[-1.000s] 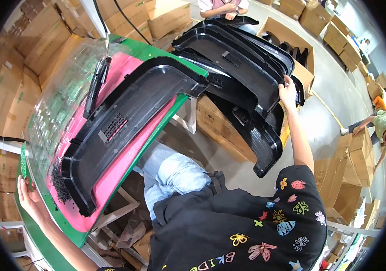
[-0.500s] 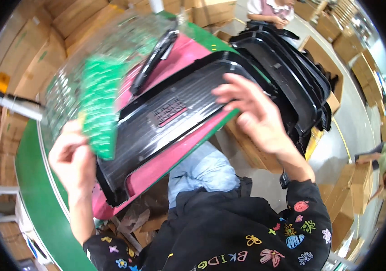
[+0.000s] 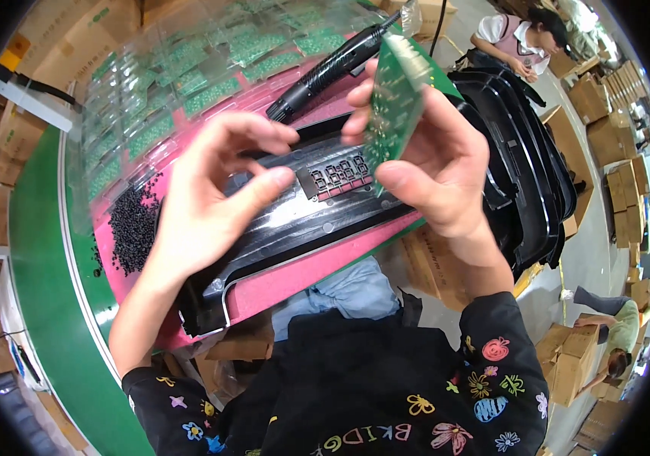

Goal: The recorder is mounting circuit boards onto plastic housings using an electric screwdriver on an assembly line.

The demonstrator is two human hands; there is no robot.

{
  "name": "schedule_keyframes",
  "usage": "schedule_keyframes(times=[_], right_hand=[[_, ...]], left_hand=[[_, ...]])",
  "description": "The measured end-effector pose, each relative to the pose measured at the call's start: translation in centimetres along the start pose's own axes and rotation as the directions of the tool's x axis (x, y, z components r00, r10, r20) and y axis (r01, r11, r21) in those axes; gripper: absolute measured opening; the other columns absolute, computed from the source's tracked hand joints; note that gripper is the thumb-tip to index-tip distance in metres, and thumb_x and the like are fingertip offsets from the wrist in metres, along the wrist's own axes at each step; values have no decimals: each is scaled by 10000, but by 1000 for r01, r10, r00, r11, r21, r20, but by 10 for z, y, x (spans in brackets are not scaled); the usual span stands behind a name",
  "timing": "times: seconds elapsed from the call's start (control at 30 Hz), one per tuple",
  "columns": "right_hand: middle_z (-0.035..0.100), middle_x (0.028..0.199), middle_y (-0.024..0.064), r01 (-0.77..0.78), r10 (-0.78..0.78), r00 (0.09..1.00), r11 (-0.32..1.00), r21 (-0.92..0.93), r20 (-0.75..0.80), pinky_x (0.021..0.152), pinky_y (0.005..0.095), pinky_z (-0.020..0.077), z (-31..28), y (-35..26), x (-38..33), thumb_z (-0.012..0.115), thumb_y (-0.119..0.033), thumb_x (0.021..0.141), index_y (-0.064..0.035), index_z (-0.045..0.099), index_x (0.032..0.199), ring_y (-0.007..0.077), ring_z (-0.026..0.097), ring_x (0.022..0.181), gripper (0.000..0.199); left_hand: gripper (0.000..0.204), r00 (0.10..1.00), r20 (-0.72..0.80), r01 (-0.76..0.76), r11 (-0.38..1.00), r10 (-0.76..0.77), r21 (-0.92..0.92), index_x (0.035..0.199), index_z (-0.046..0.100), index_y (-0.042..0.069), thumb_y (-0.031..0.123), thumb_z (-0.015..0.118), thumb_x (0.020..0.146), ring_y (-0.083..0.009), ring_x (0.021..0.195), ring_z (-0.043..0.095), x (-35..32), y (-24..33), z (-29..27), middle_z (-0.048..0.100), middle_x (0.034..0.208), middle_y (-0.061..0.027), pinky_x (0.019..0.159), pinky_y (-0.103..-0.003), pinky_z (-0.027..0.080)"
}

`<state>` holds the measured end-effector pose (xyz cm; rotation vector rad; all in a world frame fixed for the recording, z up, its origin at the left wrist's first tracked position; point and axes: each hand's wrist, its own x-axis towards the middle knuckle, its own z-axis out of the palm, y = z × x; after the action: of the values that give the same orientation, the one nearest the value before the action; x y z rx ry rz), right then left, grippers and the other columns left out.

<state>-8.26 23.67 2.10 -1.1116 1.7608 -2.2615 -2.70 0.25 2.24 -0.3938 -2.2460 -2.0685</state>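
Holding green board [image 3: 395,110], inside right grip [image 3: 453,159]

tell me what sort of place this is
Probably a factory assembly area: the right hand holds a green circuit board above a black plastic panel, a corded black handheld tool lies behind that panel, and cardboard boxes stand around.

we find the left hand [image 3: 205,190] blurred; the right hand [image 3: 450,163] and green board [image 3: 399,106] hide part of the black panel [image 3: 294,224]; the small black pieces [image 3: 133,229] we cannot count.
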Motion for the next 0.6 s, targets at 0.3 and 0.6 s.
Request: schedule_keyframes(times=[0.3, 0.6], right_hand=[[679, 1129, 153, 172, 43, 956, 719, -673, 290, 867, 354, 538, -35, 2, 2, 796, -35, 688, 2, 590, 1284, 281, 674, 995, 632], [650, 1133, 152, 180, 30, 960, 700, -692, 280, 859, 380, 535, -48, 11, -23, 838, -98, 678, 1, 581, 1251, 326, 630, 1019, 636]], left_hand=[[607, 938, 311, -339, 597, 155, 727, 1210, 608, 1, 150, 846, 672, -305, 941, 660, 21, 13, 5, 663, 1041, -146, 839, -363, 522], [524, 916, 365, -370, 696, 164, 616, 1085, 638, -24, 119, 847, 626, -310, 850, 649, 19, -11, 10, 666, 947, -149, 758, -379, 550]])
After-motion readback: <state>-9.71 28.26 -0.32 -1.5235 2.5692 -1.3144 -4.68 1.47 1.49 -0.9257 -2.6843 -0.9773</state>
